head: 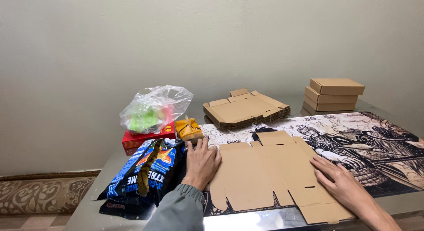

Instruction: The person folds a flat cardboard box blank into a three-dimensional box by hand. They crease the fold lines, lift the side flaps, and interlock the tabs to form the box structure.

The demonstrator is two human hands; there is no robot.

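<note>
A flat, unfolded brown cardboard box blank (269, 171) lies on the table in front of me. My left hand (202, 162) rests palm down on its left edge, fingers together, next to a dark blue snack bag (143, 175). My right hand (338, 180) lies flat on the blank's right side, fingers stretched out. Neither hand grips anything.
A stack of flat cardboard blanks (245, 109) sits behind. Three folded brown boxes (334, 94) are stacked at the back right. A clear plastic bag (154, 108) sits on a red box (143, 138), beside a small yellow packet (188, 129). A black-and-white illustrated mat (375, 142) covers the table.
</note>
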